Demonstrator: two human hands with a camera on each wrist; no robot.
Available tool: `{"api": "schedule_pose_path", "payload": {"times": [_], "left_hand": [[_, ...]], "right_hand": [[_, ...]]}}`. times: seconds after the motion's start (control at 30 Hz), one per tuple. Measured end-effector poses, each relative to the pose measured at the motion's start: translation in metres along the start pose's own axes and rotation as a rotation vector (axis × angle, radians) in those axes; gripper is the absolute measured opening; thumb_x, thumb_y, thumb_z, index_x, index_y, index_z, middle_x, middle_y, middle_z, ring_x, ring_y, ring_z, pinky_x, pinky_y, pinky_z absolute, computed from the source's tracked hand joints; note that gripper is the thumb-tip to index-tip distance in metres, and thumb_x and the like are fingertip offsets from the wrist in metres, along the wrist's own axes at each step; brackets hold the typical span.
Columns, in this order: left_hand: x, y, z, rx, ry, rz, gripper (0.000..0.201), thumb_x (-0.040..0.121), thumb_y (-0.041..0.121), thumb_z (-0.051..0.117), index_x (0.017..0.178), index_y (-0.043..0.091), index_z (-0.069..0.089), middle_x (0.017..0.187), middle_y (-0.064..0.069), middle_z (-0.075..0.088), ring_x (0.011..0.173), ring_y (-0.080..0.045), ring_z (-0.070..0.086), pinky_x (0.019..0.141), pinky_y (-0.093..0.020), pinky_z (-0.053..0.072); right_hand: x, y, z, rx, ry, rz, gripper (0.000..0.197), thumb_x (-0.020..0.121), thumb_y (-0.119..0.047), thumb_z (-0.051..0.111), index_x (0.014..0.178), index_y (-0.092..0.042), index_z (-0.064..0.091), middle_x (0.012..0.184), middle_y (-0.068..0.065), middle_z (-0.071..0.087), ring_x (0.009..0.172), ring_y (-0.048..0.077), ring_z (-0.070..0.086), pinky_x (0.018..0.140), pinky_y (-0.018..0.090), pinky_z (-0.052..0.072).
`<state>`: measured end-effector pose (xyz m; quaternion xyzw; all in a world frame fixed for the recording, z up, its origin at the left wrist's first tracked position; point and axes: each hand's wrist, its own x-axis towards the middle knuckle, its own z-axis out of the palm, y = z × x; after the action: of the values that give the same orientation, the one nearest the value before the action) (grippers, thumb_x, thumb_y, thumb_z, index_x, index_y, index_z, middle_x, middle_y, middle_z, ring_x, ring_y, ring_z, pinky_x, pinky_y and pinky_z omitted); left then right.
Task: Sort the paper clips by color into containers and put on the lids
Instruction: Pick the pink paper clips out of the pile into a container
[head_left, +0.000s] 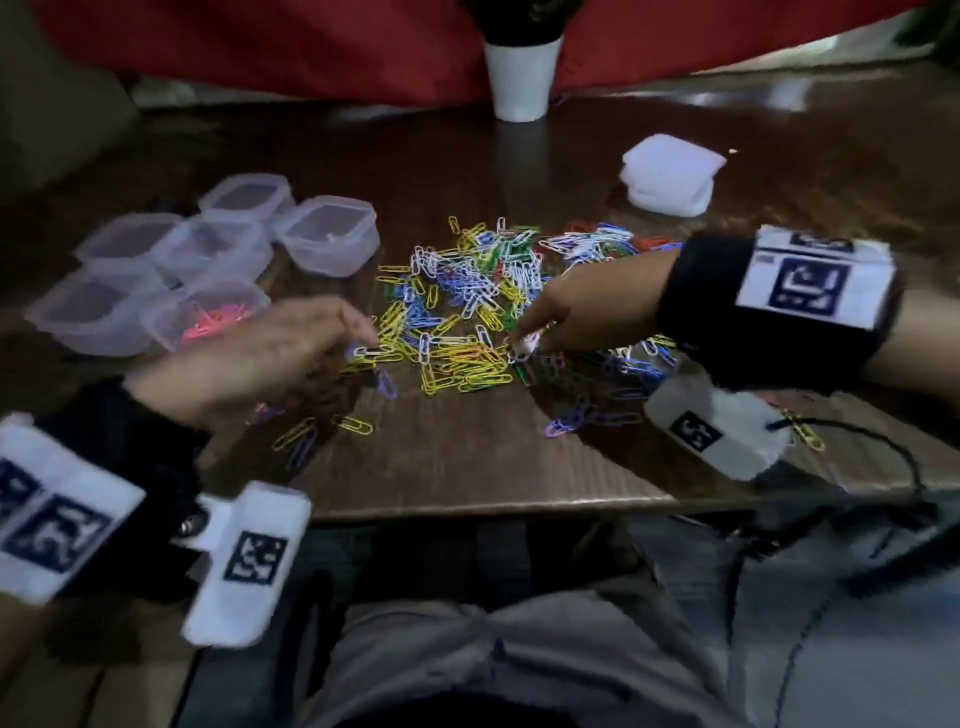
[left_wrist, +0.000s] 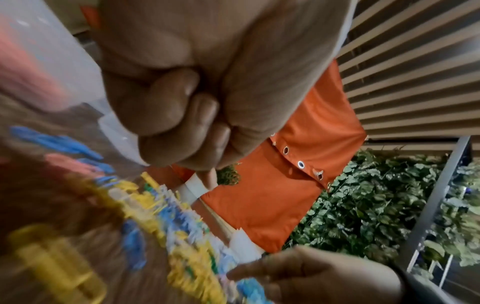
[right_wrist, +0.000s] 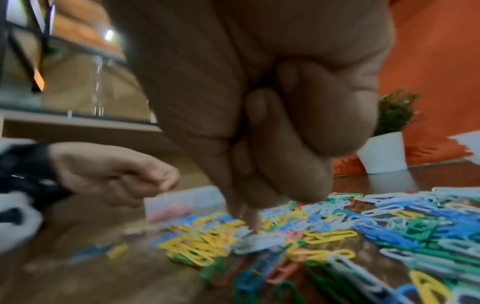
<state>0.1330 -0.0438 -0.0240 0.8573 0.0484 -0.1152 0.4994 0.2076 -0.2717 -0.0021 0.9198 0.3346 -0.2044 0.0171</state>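
Glossy looped paper clips (head_left: 467, 306) litter the wood-grain table (head_left: 467, 467).

The head view is dim and soft, with a pale sheen of glare on the far right corner of the table (head_left: 753, 98) and straight lines bowing toward the frame edges. The left hand (head_left: 249, 358) is smeared by motion. In the left wrist view the paper clips (left_wrist: 161, 216) streak into coloured blur, while the foliage behind stays fairly sharp. The right wrist view is brighter; its right hand (right_wrist: 259, 102) is close and out of focus.
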Motion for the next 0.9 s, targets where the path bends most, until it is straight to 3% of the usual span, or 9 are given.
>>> {"api": "schedule_pose_path", "payload": {"times": [0.07, 0.1, 0.2, 0.27, 0.37, 0.5, 0.57, 0.73, 0.9], "left_hand": [[-0.008, -0.014, 0.009, -0.026, -0.055, 0.057, 0.018, 0.084, 0.029, 0.055, 0.087, 0.012, 0.058, 0.054, 0.0, 0.044, 0.046, -0.007, 0.035, 0.043, -0.012, 0.027], [-0.01, -0.017, 0.014, -0.061, -0.041, 0.039, 0.016, 0.085, 0.025, 0.056, 0.089, 0.009, 0.056, 0.05, 0.007, 0.047, 0.044, -0.002, 0.036, 0.041, -0.01, 0.027], [-0.006, -0.026, 0.029, -0.155, 0.063, -0.045, 0.023, 0.098, 0.009, 0.036, 0.083, 0.012, 0.053, 0.037, 0.007, 0.034, 0.031, 0.002, 0.022, 0.03, -0.008, 0.015], [-0.006, -0.027, 0.04, -0.27, 0.134, -0.053, 0.025, 0.097, 0.008, 0.034, 0.08, 0.015, 0.051, 0.04, 0.01, 0.026, 0.031, 0.002, 0.016, 0.034, -0.004, 0.01], [-0.005, -0.024, 0.048, -0.443, 0.205, -0.048, 0.027, 0.097, 0.009, 0.031, 0.08, 0.017, 0.05, 0.04, 0.012, 0.022, 0.031, 0.003, 0.013, 0.037, -0.001, 0.011], [-0.004, -0.024, 0.057, -0.51, 0.289, -0.018, 0.029, 0.097, 0.009, 0.031, 0.077, 0.018, 0.05, 0.039, 0.014, 0.021, 0.031, 0.003, 0.013, 0.035, -0.002, 0.011], [-0.005, -0.026, 0.061, -0.489, 0.314, 0.016, 0.029, 0.098, 0.009, 0.032, 0.076, 0.016, 0.05, 0.04, 0.014, 0.022, 0.032, 0.003, 0.014, 0.032, -0.004, 0.01], [-0.004, -0.024, 0.059, -0.483, 0.31, -0.007, 0.03, 0.098, 0.011, 0.033, 0.074, 0.016, 0.051, 0.038, 0.013, 0.023, 0.031, 0.003, 0.015, 0.031, -0.005, 0.01], [-0.005, -0.011, 0.063, -0.379, 0.33, 0.038, 0.031, 0.096, 0.006, 0.034, 0.073, 0.016, 0.053, 0.036, 0.013, 0.028, 0.028, 0.001, 0.021, 0.029, -0.008, 0.014]], "right_hand": [[0.007, 0.007, -0.001, -0.02, -0.067, 0.011, 0.042, 0.096, -0.015, 0.041, 0.135, -0.03, 0.047, 0.103, 0.003, 0.061, 0.093, 0.019, 0.057, 0.077, 0.021, 0.042], [0.007, 0.012, -0.004, 0.002, -0.06, 0.027, 0.041, 0.096, -0.014, 0.043, 0.133, -0.03, 0.05, 0.093, 0.001, 0.059, 0.082, 0.016, 0.056, 0.07, 0.018, 0.041], [0.011, 0.031, -0.01, 0.103, 0.131, 0.052, 0.032, 0.095, -0.015, 0.048, 0.124, -0.021, 0.059, 0.076, -0.005, 0.053, 0.059, 0.003, 0.042, 0.05, 0.003, 0.031], [0.018, 0.034, -0.008, 0.152, 0.192, 0.042, 0.026, 0.092, -0.017, 0.054, 0.116, -0.016, 0.064, 0.078, -0.009, 0.057, 0.062, 0.003, 0.043, 0.053, 0.002, 0.027], [0.036, 0.03, -0.001, 0.093, 0.124, 0.044, 0.018, 0.084, -0.021, 0.066, 0.099, -0.011, 0.066, 0.067, -0.012, 0.046, 0.069, 0.014, 0.045, 0.055, 0.014, 0.029], [0.052, 0.032, 0.0, -0.014, 0.028, 0.067, 0.014, 0.083, -0.024, 0.067, 0.079, -0.014, 0.059, 0.069, 0.002, 0.052, 0.075, 0.02, 0.048, 0.056, 0.023, 0.034], [0.051, 0.04, -0.001, 0.113, -0.014, 0.085, 0.018, 0.085, -0.025, 0.065, 0.072, -0.015, 0.058, 0.072, 0.004, 0.054, 0.072, 0.02, 0.05, 0.059, 0.025, 0.037], [0.034, 0.058, 0.001, 0.639, -0.021, 0.141, 0.029, 0.094, -0.026, 0.052, 0.068, -0.014, 0.044, 0.053, 0.001, 0.039, 0.037, 0.008, 0.033, 0.038, 0.017, 0.027], [0.021, 0.059, 0.007, 0.967, -0.101, 0.111, 0.04, 0.099, -0.016, 0.039, 0.06, -0.009, 0.036, 0.038, -0.008, 0.033, 0.03, 0.002, 0.023, 0.031, 0.009, 0.017]]}}
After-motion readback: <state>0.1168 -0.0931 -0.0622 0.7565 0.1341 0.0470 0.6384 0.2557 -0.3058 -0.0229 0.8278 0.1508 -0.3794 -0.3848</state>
